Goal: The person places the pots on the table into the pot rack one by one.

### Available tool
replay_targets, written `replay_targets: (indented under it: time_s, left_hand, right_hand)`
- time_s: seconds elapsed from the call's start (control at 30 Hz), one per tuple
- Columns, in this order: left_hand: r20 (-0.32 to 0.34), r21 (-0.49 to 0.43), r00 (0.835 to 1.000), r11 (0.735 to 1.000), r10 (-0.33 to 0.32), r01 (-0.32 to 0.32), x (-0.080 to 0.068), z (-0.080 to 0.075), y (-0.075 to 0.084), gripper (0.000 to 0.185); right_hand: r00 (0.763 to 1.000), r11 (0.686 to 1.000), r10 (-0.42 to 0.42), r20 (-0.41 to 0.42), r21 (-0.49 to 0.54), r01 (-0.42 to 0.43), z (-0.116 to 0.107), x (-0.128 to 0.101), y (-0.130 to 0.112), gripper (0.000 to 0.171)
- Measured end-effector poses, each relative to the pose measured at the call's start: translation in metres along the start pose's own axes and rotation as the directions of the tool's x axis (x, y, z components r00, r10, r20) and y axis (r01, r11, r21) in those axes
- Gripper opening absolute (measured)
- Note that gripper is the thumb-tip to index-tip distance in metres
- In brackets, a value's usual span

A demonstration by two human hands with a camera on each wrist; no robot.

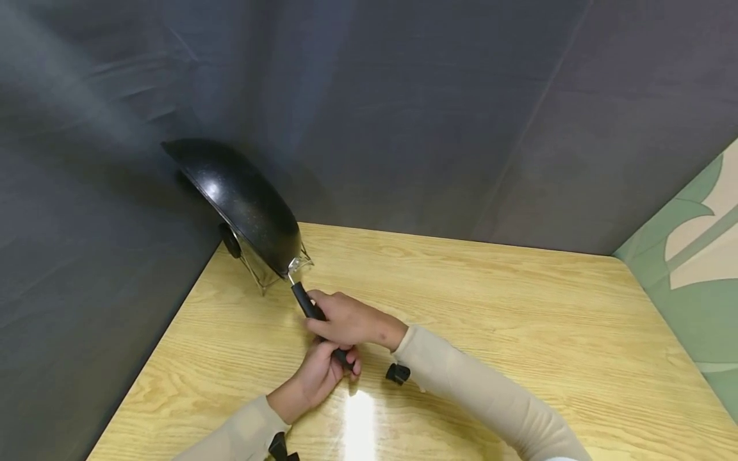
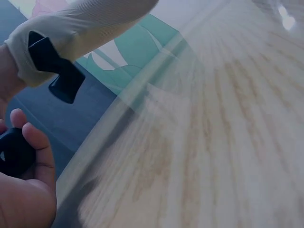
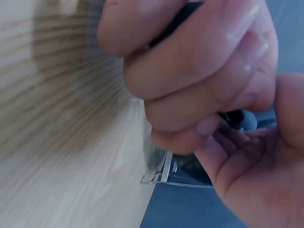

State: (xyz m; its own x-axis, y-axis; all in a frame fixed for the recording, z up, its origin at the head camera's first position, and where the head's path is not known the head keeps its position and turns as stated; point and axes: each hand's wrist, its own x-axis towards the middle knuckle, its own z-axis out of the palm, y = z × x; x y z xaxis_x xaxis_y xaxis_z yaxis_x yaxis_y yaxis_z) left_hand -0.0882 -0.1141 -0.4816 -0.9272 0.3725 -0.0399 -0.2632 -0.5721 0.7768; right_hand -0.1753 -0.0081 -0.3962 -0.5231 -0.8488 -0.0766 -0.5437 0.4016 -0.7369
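A black wok stands tilted on its side at the far left, its rounded underside toward the right. Beneath it shows a thin wire rack, mostly hidden by the pan. The long black handle slants down toward the person. My right hand grips it around the middle, closer to the pan. Just below, my left hand has its fingers curled round the handle's end. In the left wrist view, the handle's end with its hole sits inside the left fingers. Curled fingers largely cover the handle in the right wrist view.
The wooden table meets dark cloth walls at the back and left. A green patterned panel borders the right side. Another dark round piece shows beside the wok's rim. Black wrist mounts sit at the sleeves.
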Motion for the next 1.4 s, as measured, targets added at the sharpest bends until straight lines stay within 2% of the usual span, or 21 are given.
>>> replay_targets:
  time_s: [0.27,0.43,0.6,0.73,0.87,0.97,1.03,1.2,1.3,1.4]
  left_hand:
    - [-0.059,0.088,0.997,0.994,-0.054,0.059,0.005,-0.006,0.001,0.018]
    - [-0.053,0.150,0.996,0.985,-0.073,0.080,0.009,-0.010,0.001,0.013]
    - [-0.098,0.189,0.991,0.976,-0.091,0.109,0.009,-0.009,0.003,0.024]
    - [-0.129,0.241,0.990,0.966,-0.063,0.093,0.008,-0.007,0.003,0.032]
    - [-0.162,0.311,0.987,0.950,0.010,0.041,0.006,-0.005,0.004,0.048]
    - [-0.198,0.336,0.979,0.942,0.045,0.025,0.003,-0.004,0.005,0.061]
    - [-0.217,0.339,0.975,0.940,0.045,0.032,0.001,-0.004,0.006,0.067]
    - [-0.219,0.367,0.974,0.930,0.053,0.032,-0.005,-0.004,0.010,0.078]
    - [-0.222,0.375,0.973,0.927,0.063,0.025,-0.006,-0.003,0.012,0.084]
    - [-0.227,0.365,0.971,0.931,0.073,0.016,-0.007,-0.002,0.013,0.091]
  right_hand:
    - [0.998,0.999,-0.046,0.031,0.010,0.046,-0.006,-0.012,0.011,0.030]
    - [0.999,0.999,-0.032,0.038,0.028,0.031,-0.006,-0.024,0.018,0.036]
    - [0.999,1.000,-0.026,0.046,0.008,0.026,-0.007,-0.032,0.019,0.039]
    - [0.999,1.000,-0.008,0.046,0.013,0.007,-0.009,-0.041,0.022,0.040]
    - [0.999,1.000,0.014,0.035,0.019,-0.014,-0.012,-0.052,0.026,0.042]
    - [1.000,0.999,0.029,0.007,-0.027,-0.029,-0.012,-0.062,0.030,0.046]
    - [0.999,0.996,0.039,-0.013,-0.077,-0.040,-0.012,-0.068,0.033,0.049]
    - [0.995,0.977,0.070,-0.075,-0.195,-0.084,-0.011,-0.086,0.040,0.056]
    - [0.989,0.958,0.073,-0.131,-0.267,-0.106,-0.012,-0.096,0.045,0.061]
    - [0.981,0.924,0.033,-0.189,-0.369,-0.102,-0.012,-0.105,0.051,0.062]
